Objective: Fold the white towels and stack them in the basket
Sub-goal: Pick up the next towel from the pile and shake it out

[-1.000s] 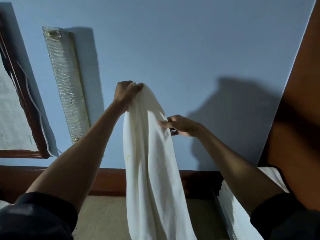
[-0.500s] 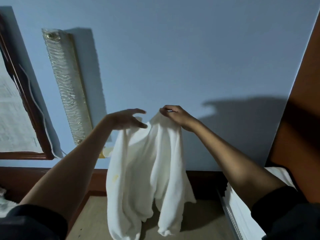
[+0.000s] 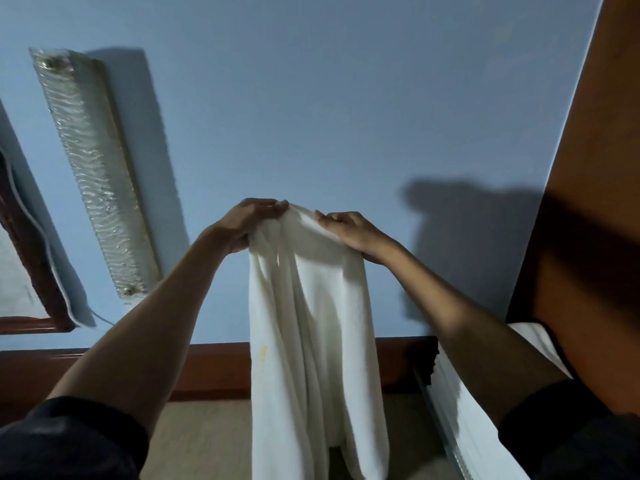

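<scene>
Blue wall (image 3: 311, 98) behind white towel (image 3: 304, 323); wooden trim (image 3: 214, 368), beige surface (image 3: 207, 441) below.

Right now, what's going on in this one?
A person is holding a white towel up in front of a blue wall. The left hand and the right hand both grip its top edge, close together. The towel hangs down in loose vertical bunches, not yet folded. No basket is in view.
</scene>
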